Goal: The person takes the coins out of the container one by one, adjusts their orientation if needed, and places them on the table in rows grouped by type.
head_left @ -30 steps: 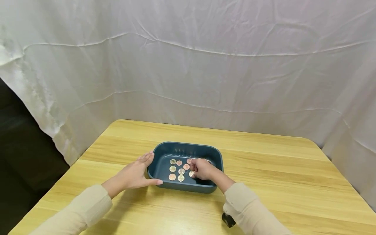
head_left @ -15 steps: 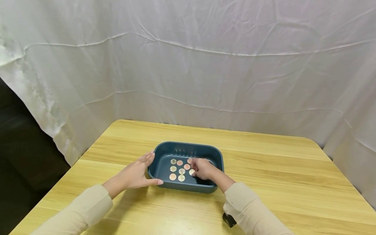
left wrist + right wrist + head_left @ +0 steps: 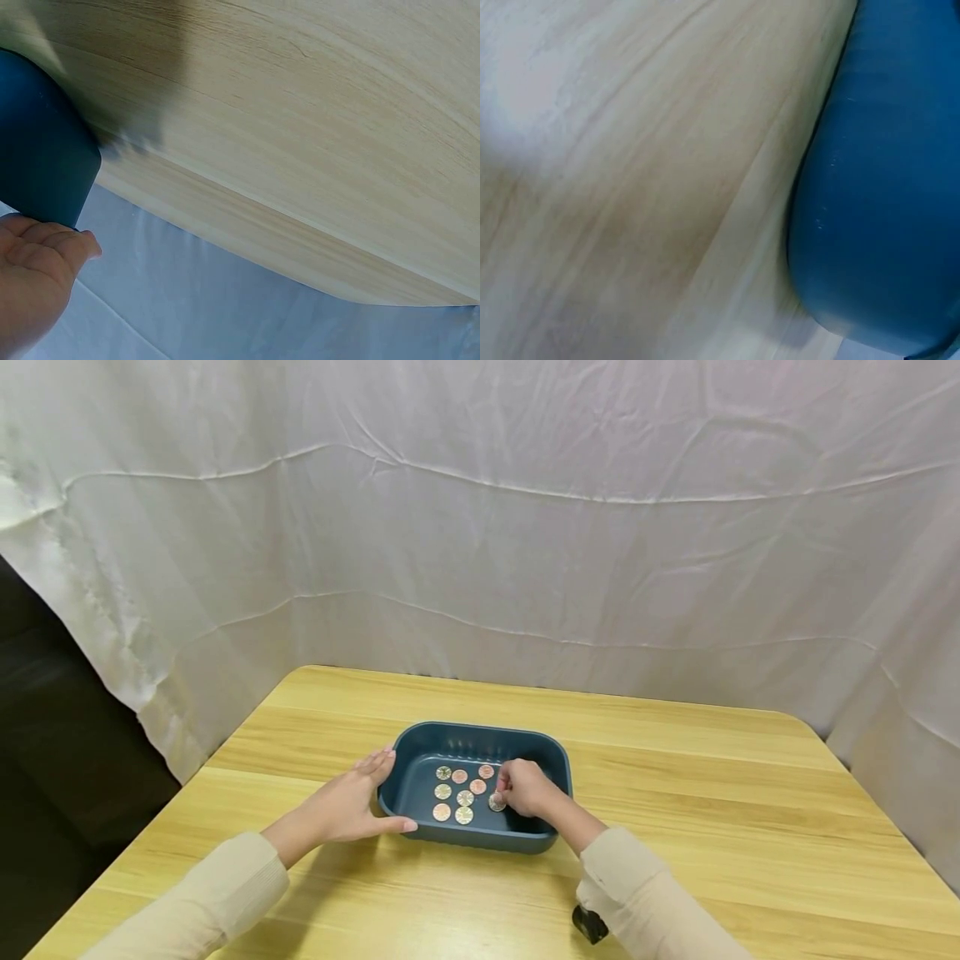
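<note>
A dark blue plastic bin (image 3: 491,838) sits on the wooden table. Several coins lie flat on its floor, silvery-gold ones such as this coin (image 3: 465,798) and copper ones like this copper coin (image 3: 442,812). My left hand (image 3: 345,802) spans the bin's left end, fingers against the left rim and thumb along the front rim; its fingers also touch the rim in the left wrist view. Inside the bin at the right, my right hand (image 3: 525,789) has curled fingers and pinches the edge of a silvery coin (image 3: 497,803). The right wrist view shows only the bin's outer wall (image 3: 877,187) and table.
The wooden table (image 3: 712,793) extends on all sides of the bin. White cloth (image 3: 525,552) hangs behind its far edge. A small black object (image 3: 590,924) shows beneath the right sleeve. Dark fabric (image 3: 60,760) lies at the far left.
My right hand has shifted slightly right, and the coin at its fingertips has moved a little right, away from the other coins. The left hand and bin have stayed put.
</note>
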Available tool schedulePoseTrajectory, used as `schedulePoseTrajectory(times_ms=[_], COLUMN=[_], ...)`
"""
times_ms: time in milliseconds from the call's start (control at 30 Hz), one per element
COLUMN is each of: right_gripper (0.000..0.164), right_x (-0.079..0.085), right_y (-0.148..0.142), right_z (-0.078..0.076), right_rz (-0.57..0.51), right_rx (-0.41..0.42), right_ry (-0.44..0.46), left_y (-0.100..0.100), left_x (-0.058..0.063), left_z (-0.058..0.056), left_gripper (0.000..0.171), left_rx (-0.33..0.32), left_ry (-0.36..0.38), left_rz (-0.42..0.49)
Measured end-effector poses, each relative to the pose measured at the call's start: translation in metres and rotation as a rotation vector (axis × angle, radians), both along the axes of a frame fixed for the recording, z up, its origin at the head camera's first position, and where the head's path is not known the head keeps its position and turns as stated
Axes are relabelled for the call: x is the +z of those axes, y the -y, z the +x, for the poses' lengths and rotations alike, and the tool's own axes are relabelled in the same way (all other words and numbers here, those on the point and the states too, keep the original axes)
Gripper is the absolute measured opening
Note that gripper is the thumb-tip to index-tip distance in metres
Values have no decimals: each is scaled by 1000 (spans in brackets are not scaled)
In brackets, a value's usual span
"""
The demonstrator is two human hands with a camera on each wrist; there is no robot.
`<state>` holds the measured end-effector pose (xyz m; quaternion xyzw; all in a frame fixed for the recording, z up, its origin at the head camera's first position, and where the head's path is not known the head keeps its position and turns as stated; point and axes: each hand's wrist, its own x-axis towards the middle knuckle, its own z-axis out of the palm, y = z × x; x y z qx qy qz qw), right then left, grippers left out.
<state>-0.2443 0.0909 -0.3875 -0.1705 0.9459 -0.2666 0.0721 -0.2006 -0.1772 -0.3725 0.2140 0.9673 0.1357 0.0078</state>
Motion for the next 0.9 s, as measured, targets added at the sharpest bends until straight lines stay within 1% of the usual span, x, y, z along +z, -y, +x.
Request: schedulePoseTrajectory(times_ms=[133,267,467,633,800,900], right_gripper=[20,19,13,11,13,15], right_x=[3,7,21,32,38,41], right_y=[-4,-10,-19,-29,-45,-56], right_z=[1,1,4,10,14,15], right_rz=[-43,-123,-240,-330,-430,-468], right_rx=[-35,-82,-164,-225,-284,-314], right_ry=[3,-16,-56,-30,20,37], left_y=[0,0,0,1,1,0], left_x=[0,-1,-1,-2,-3,-3], left_z=[0,0,0,1,1,1], left_gripper=[106,107,106,106,106,106], left_rx=[1,3,4,4,3,1], left_ry=[-4,-6,-12,-18,-36,-45], left_rz=[-3,-5,1,-3,-1,-3])
